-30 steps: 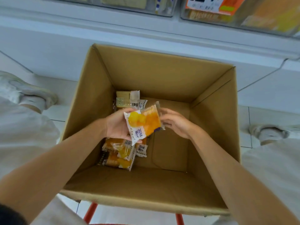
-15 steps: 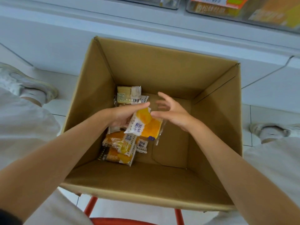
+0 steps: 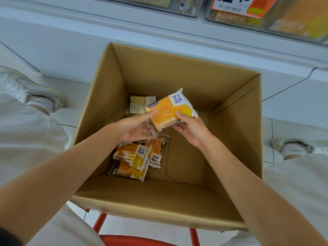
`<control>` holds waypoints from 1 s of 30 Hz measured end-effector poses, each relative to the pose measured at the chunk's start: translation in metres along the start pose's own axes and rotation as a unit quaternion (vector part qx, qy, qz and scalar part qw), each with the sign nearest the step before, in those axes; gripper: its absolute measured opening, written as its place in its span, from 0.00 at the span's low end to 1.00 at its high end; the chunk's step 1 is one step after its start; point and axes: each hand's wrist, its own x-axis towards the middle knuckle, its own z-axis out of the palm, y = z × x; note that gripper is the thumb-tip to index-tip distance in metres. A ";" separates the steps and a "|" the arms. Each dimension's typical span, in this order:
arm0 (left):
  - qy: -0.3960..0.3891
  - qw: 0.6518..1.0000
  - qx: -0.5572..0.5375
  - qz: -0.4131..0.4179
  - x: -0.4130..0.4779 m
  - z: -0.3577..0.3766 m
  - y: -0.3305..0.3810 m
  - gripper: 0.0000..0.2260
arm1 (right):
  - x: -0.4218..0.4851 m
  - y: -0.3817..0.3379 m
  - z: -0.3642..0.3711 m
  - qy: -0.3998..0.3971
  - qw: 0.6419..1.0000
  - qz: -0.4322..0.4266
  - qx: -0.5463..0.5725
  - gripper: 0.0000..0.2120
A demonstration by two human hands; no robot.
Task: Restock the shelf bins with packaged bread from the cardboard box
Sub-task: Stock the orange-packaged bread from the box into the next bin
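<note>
An open cardboard box stands below me on a red stool. Both hands are inside it, sharing one orange bread packet with a white corner and blue print. My right hand grips the packet's right end, thumb on top. My left hand holds its left end, thumb at the edge and the clear wrapper tail over the fingers. Three more orange packets lie on the box floor at the left. A pale packet sits in the far left corner.
Clear shelf bins with packaged goods and an orange price tag run along the top, above a white shelf front. My legs and shoes flank the box. The red stool shows under its near edge.
The packet has been lifted and turned face up, further back in the box. My right hand went from open beside it to gripping it. The camera view shifted slightly.
</note>
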 end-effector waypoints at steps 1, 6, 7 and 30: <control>-0.002 1.000 -0.020 0.011 0.000 0.004 -0.002 0.30 | 0.000 0.004 0.003 -0.010 1.000 0.013 0.016 0.14; 0.162 0.980 -0.049 0.109 0.012 -0.013 -0.004 0.16 | 0.005 0.021 -0.006 -0.029 0.994 0.050 -0.091 0.29; 0.196 0.972 -0.058 0.118 0.015 -0.021 -0.005 0.14 | 0.007 0.028 -0.009 -0.035 0.986 0.068 -0.145 0.32; 0.265 0.958 -0.020 0.105 0.035 -0.045 -0.040 0.12 | 0.069 0.158 0.003 -0.119 0.863 0.105 -0.480 0.11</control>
